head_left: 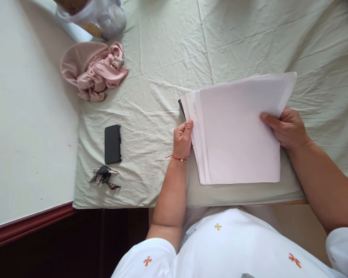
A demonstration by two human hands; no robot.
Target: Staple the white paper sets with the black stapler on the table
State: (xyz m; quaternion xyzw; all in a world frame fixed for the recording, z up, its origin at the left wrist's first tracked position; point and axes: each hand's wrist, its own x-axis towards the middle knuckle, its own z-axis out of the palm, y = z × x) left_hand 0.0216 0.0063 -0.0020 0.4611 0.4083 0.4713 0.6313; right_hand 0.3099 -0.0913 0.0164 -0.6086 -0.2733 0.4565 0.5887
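Note:
A stack of white paper sheets (237,131) is held just above a bed covered with a pale green sheet (162,69). My left hand (182,139) grips the stack's left edge, with a red thread bracelet on the wrist. My right hand (287,127) holds the right edge, thumb on top. The sheets are slightly fanned at the left side. A small dark object (181,108) peeks out from behind the stack's upper left corner; I cannot tell what it is.
A black phone (113,143) lies on the sheet to the left, with a bunch of keys (103,177) below it. A crumpled pink cloth (92,69) sits further up, near a plastic bag (95,15). A white wall with dark red skirting (29,224) borders the left.

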